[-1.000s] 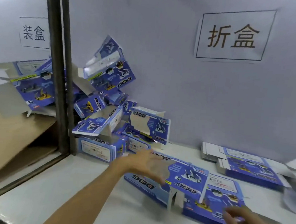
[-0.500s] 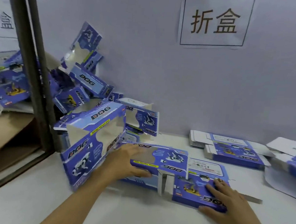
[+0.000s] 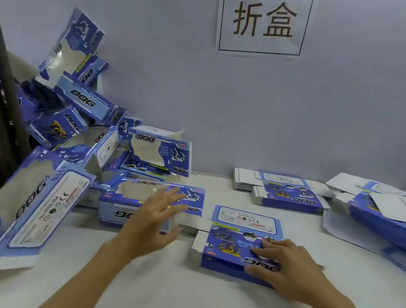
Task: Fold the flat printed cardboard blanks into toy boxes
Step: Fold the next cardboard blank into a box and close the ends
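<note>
A flat blue printed blank (image 3: 241, 231) lies on the white table (image 3: 163, 288) in front of me. My right hand (image 3: 285, 270) rests on its near right part with fingers spread flat. My left hand (image 3: 155, 219) hovers with straight spread fingers over a folded blue DOG box (image 3: 131, 203) with a window, just left of the blank. Whether the hand touches the box I cannot tell.
A heap of folded blue boxes (image 3: 79, 121) rises at the left against the wall; one box (image 3: 37, 207) has tumbled to the near left. Stacks of flat blanks (image 3: 288, 191) sit at the back right, more blanks (image 3: 385, 210) at far right. A dark post (image 3: 1, 96) stands left.
My left hand has lifted off the folded box and drawn back a little. A box from the heap has slid further down toward the near left. My right hand stays on the blank.
</note>
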